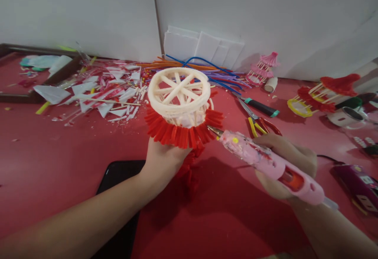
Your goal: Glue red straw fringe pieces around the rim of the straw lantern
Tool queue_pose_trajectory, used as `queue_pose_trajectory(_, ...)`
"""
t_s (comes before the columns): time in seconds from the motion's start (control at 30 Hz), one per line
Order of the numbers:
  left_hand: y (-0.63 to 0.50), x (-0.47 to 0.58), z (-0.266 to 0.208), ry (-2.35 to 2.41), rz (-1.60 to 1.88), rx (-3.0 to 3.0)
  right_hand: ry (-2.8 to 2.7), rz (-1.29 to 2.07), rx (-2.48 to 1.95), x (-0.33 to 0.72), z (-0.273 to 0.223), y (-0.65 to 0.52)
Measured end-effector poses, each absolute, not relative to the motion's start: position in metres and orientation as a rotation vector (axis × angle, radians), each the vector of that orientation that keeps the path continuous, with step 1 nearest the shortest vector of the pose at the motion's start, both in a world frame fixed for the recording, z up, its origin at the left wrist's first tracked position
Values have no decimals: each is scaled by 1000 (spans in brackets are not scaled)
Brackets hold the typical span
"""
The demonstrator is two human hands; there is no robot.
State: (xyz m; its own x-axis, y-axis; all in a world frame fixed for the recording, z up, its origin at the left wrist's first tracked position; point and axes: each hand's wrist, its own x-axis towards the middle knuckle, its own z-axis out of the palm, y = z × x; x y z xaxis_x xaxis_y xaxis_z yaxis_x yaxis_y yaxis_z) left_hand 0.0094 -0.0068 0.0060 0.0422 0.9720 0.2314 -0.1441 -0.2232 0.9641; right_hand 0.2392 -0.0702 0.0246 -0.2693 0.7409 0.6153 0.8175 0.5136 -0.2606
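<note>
My left hand [165, 160] is closed round the lower part of a craft pagoda [184, 135], holding it upright over the table. Cream fuzzy strips form a spoked ring [153, 95] on its top, and a fringe of red fuzzy pieces spreads out below that ring. In my right hand [277, 168] is a pink hot glue gun [254, 154], its metal nozzle at the right side of the red fringe. Whether the nozzle touches the fringe, I cannot tell. The fingers of my left hand are partly hidden under the fringe.
Paper and plastic scraps [118, 89] lie left of the pagoda, near a dark-framed tray [38, 97]. Pipe cleaners [224, 73] lie behind it. Scissors [251, 111], red-and-yellow-handled pliers [265, 127], a red model pagoda [339, 85] and a white mug [345, 118] stand or lie rightward. A black phone-like slab [118, 172] is beneath my left arm.
</note>
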Motion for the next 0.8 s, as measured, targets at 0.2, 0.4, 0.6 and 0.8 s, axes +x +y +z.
queue_pose_trajectory(0.2, -9, 9, 3, 900, 1401, 1290, -2061, -212, -1156, 236, 27, -70)
queue_pose_trajectory(0.4, -7, 12, 1, 965, 1461, 1271, -2119, -245, -1234, 241, 26, -63)
queue_pose_trajectory(0.6, -7, 15, 2, 1120, 1467, 1149, -2348, -105, -1829, 244, 14, -46)
queue_pose_trajectory(0.8, -6, 15, -1, 1099, 1470, 1109, -2390, -271, -1855, 234, 12, -50)
